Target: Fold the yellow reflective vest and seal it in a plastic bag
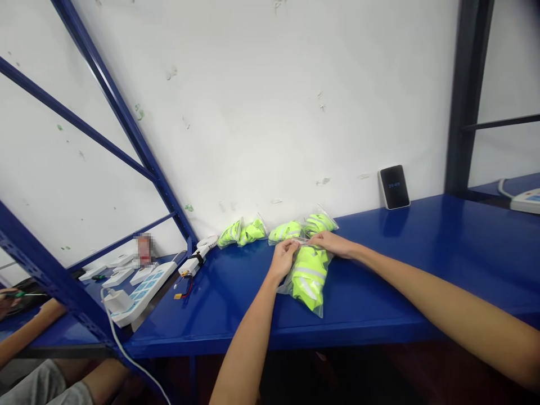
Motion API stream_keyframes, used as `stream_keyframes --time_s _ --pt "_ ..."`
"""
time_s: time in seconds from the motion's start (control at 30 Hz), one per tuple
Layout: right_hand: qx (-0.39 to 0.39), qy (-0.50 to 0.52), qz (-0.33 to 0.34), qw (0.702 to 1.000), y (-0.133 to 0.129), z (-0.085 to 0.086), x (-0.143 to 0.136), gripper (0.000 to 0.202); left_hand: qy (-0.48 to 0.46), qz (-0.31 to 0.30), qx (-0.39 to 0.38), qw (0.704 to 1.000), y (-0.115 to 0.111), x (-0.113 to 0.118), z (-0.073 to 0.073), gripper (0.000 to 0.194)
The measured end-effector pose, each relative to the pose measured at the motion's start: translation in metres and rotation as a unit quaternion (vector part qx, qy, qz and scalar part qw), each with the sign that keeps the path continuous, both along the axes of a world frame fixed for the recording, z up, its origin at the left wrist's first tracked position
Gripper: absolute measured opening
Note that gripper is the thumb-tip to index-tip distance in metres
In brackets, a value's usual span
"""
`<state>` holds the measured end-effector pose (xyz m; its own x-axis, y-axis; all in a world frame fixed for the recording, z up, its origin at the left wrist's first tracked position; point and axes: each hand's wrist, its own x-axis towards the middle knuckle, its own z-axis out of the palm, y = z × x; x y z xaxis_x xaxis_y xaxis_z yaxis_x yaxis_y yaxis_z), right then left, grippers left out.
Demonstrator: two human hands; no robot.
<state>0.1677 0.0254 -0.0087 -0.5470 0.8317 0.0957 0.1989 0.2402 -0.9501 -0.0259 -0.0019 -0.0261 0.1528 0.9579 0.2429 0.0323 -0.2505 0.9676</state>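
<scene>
Bagged yellow vest (307, 277) is lying on the blue shelf-top (422, 264), near its front edge and roughly in the middle, with its open end pointing toward the white wall (270, 101).

From the head camera, both hands are meeting at that far end of the clear bag. The left hand (283, 256) is pinching the bag's top edge between thumb and fingertips, and the right hand (333, 243) is doing the same just beside it, so the mouth is being held taut between them; the bag's weight is resting on the surface, which is probably why neither hand is having to lift.

Behind the hands, four more packed vests (278, 229) are sitting in a row against the wall, likely kept back so the front stays free. A dark tablet-like device (394, 187) is leaning on the wall further right. To the left, power strips (141, 287) and a small white fan (198, 256) are lying on the shelf, and another person's forearm (25, 332) is showing beyond the blue frame (126, 121).
</scene>
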Motion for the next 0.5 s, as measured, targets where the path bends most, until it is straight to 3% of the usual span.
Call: stream_keyframes --time_s 0.13,0.33,0.5 --pt "0.100 -0.078 -0.016 0.992 0.008 0.004 0.005 0.053 0.015 0.051 0.051 0.997 0.004 0.002 -0.007 0.030" --pt "0.201 -0.032 0.006 0.979 -0.003 0.002 -0.003 0.048 0.006 0.073 0.035 0.997 0.000 -0.005 -0.005 0.030" --pt "0.179 -0.061 0.013 0.982 -0.015 0.000 -0.010 0.046 0.002 0.052 -0.001 0.999 -0.002 -0.012 -0.002 0.036"
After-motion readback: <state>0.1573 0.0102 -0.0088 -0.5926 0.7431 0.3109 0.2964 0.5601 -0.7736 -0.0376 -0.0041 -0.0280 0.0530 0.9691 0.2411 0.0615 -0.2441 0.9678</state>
